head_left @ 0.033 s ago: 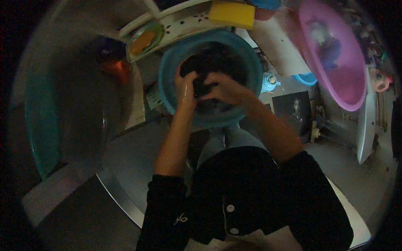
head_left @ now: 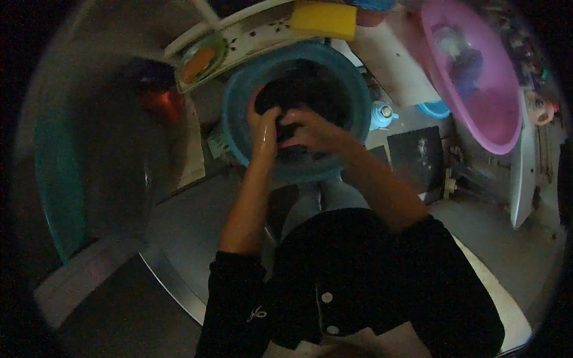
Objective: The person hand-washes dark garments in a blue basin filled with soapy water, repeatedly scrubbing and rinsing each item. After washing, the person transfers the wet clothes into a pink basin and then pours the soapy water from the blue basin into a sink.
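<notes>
A round teal basin point(head_left: 234, 137) is in front of me, with a dark bunched cloth point(head_left: 310, 89) inside it. Over the cloth's left side, my left hand point(head_left: 264, 124) is closed on the fabric, and its wrist glistens as if wet. My right hand point(head_left: 313, 132) grips the same cloth from the right, fingers curled toward the left hand. Both hands are inside the basin's rim, close together. The dim light hides the cloth's exact shape and part of the fingers.
Behind the basin runs a pale ledge point(head_left: 253, 40) with a green dish point(head_left: 221, 51) holding an orange bar and a yellow block point(head_left: 324, 19). A pink basin point(head_left: 501, 122) leans at the right, near a light-blue bottle point(head_left: 382, 114). A dark rounded shape point(head_left: 119, 161) stands left.
The whole view has shifted slightly. My right hand is a little less blurred and still on the cloth; the left keeps its grip.
</notes>
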`<state>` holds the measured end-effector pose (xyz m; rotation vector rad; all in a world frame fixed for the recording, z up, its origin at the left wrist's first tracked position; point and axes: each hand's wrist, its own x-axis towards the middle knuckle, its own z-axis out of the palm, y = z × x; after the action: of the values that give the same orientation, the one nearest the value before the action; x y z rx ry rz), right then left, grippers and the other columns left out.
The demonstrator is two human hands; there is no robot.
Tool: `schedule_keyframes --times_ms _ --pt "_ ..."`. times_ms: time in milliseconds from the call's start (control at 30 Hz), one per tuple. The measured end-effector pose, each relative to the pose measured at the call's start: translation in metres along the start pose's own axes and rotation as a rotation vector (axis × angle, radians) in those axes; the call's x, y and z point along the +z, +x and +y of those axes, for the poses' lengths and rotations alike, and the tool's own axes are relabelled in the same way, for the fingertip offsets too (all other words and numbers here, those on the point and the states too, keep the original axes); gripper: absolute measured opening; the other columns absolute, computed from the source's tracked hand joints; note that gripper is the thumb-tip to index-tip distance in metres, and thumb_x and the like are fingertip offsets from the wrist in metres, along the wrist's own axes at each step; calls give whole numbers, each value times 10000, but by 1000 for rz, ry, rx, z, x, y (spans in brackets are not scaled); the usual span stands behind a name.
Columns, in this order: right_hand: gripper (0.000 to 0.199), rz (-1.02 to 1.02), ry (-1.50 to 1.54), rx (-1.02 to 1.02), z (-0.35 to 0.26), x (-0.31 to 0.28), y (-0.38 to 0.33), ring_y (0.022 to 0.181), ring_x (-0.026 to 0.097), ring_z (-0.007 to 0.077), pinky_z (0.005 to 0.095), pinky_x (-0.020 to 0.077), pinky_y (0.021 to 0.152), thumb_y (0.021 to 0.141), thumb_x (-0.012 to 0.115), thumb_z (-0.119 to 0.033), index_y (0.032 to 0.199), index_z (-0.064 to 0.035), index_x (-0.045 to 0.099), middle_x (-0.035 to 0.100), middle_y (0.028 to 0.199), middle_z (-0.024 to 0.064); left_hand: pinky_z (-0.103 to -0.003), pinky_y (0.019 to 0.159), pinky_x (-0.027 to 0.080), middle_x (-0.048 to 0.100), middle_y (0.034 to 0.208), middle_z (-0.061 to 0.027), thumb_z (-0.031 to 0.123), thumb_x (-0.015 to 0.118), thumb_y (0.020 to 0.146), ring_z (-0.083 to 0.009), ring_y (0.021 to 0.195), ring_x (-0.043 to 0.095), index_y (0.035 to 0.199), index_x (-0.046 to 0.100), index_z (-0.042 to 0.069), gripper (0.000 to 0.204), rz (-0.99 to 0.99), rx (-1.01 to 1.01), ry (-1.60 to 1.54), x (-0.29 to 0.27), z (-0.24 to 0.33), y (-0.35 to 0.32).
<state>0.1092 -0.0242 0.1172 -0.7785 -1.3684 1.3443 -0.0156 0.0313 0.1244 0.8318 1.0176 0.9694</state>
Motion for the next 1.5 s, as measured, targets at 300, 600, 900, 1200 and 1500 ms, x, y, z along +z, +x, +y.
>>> schedule_keyframes --times_ms 300,600,900,1200,1500 --pt "410 4 456 523 1 12 -12 1030 492 215 327 431 850 746 658 -134 1116 -41 509 494 1167 65 -414 979 263 429 1154 -176 222 672 628 -332 1126 378 1224 345 46 702 -275 487 1350 -8 27 -15" --pt "265 112 986 796 -45 1 -6 680 541 137 266 457 575 722 690 -194 929 -75 575 576 780 28 -365 978 284 430 1240 -125 614 532 709 -257 1167 376 1228 372 5 816 -699 36 406 21 75 22" --pt "491 256 807 689 -46 -7 -17 845 551 168 308 466 690 697 702 -120 1118 -61 456 551 962 42 -354 900 385 542 1079 -134 523 467 801 -244 1005 515 1116 482 3 608 -649 -53 312 16 39 0" --pt "697 113 502 511 -40 9 -5 976 492 195 321 402 861 604 763 -117 1187 -28 392 520 1070 58 -356 852 413 581 972 -181 385 458 845 -254 929 549 1043 513 -29 462 -345 -85 186 9 24 -4" --pt "498 189 1056 676 -65 25 6 822 537 165 279 485 637 679 687 -117 1099 -34 432 529 986 74 -423 872 377 593 960 -141 500 430 831 -253 996 508 954 565 33 501 -584 -471 -1 17 62 12"
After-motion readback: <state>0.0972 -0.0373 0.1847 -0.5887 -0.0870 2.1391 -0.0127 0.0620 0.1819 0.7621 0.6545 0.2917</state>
